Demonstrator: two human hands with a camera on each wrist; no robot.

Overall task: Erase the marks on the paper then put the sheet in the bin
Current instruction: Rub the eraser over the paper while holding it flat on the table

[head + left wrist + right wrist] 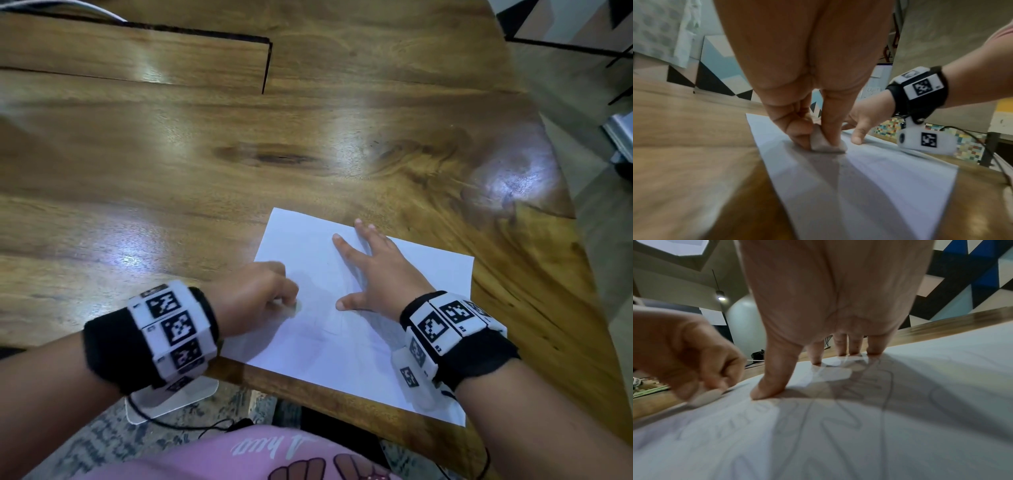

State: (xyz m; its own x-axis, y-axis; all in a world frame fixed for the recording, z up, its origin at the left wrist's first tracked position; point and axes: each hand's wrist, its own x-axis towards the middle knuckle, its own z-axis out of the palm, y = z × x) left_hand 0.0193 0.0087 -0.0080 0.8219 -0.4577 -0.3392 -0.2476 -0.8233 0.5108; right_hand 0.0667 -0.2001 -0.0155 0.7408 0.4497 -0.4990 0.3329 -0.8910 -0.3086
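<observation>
A white sheet of paper [394, 308] with faint pencil marks [838, 410] lies near the front right edge of the wooden table [205, 154]. My left hand [260, 301] pinches a small grey-white eraser [824, 142] and presses it on the sheet's left part [869, 178]. The eraser [705, 398] also shows in the right wrist view, under the curled left hand [690, 353]. My right hand [376, 270] lies flat on the paper [920, 386], fingers spread straight, thumb [772, 379] pressing down. No bin is in view.
The table has a dark slot [267, 65] at the back left and a rounded right edge [561, 192]. A white stand [171, 401] with a black cable sits below the table's front edge. Patterned floor [120, 438] lies underneath.
</observation>
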